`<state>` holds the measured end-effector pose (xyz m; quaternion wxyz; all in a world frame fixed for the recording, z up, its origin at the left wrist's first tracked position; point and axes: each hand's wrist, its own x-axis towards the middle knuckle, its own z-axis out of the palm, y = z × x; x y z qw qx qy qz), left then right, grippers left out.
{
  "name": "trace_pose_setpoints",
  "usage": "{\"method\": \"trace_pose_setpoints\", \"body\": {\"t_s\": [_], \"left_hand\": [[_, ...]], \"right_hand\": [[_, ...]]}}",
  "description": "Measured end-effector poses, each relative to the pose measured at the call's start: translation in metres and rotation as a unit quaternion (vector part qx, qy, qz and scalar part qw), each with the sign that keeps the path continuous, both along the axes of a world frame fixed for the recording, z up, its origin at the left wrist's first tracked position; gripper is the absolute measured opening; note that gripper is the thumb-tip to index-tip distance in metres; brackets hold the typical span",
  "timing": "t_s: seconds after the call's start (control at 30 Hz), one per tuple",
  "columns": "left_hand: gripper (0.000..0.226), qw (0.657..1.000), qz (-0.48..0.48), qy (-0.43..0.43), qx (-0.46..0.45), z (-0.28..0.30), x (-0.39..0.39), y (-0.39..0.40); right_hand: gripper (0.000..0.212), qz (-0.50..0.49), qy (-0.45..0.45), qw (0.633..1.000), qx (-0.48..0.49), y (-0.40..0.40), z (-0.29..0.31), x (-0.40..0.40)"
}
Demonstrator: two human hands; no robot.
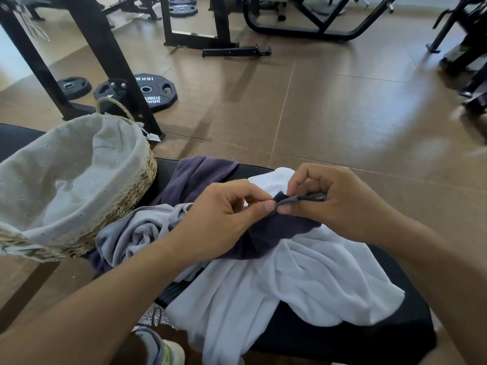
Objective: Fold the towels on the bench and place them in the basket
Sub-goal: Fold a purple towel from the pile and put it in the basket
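1. Towels, head view: heaped unfolded on the black bench [342, 335], near centre. White towel [284, 285] spread widest, draped toward the near edge; pale grey towel [137, 233] bunched at the left, touching the basket; dark purple towel [266, 233] lying across the pile, another purple fold showing at the far side.
2. Left hand [221, 217] and right hand [340, 204] raised just above the pile, meeting at one corner of the dark purple towel. Thumb and forefinger of each pressed together, pinching its hem; remaining fingers loosely curled. Pinch points nearly touching, right one slightly farther right.
3. Hem seen running left to right between the pinches; rest of the cloth hanging down and toward the left, under the left hand. Judged: hands to slide apart along that edge to find the towel's length.
4. Woven basket [131, 204] with pale lining, sitting at the bench's left end, nothing folded visible inside; left hand nearer to it.
5. Weight plates [150, 90] and black frames on the far floor.
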<state>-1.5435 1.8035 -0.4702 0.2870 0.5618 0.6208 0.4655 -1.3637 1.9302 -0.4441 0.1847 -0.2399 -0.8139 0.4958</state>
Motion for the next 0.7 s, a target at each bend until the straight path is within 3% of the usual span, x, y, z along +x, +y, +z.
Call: {"method": "trace_pose_setpoints", "body": {"t_s": [0.23,0.37,0.7], "left_hand": [[0.013,0.997,0.076,-0.017,-0.003,-0.0032,0.0012,0.0034],[0.008,0.993,0.069,-0.094,0.002,-0.0031,0.0014,0.0058],[0.008,0.992,0.046,-0.114,0.035,-0.0073,0.0062,0.0050]], "right_hand": [[0.013,-0.074,0.085,0.994,0.003,-0.0019,0.0010,-0.0022],[0.011,-0.043,0.040,0.998,0.025,-0.0015,-0.0004,-0.0024],[0.008,-0.067,0.053,0.996,-0.013,-0.0059,-0.0023,-0.0049]]}}
